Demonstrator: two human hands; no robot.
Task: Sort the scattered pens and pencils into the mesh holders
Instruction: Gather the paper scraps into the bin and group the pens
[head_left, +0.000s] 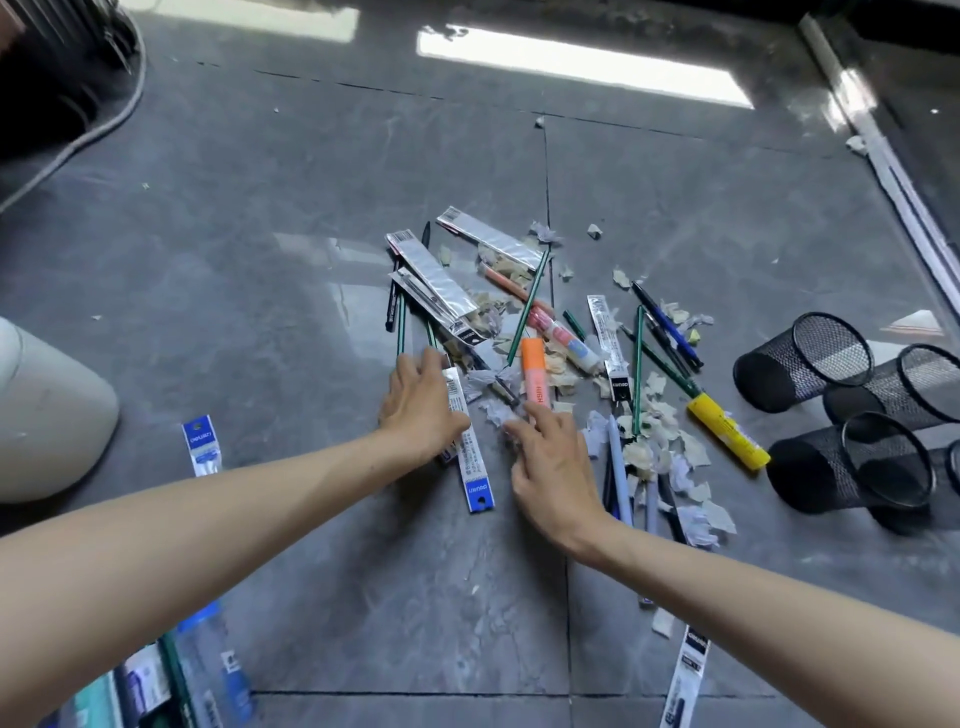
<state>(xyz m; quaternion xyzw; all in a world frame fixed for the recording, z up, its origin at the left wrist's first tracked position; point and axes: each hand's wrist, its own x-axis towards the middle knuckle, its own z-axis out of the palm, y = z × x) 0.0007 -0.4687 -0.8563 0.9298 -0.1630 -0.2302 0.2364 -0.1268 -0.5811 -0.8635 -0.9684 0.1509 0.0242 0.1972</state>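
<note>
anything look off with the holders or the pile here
Yes. The mesh holders lie tipped on their sides at the right, none upright, with nothing visible inside. Torn paper scraps are strewn through the pens and pencils on the floor, so the pile is part rubbish.

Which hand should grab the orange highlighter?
Probably the right hand: its fingers are right at the orange highlighter, and the mesh holders lie on its side. The left hand lies on a packet.

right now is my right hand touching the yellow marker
Apart. The head view shows a wide gap littered with paper scraps between the right hand and the yellow marker.
</note>
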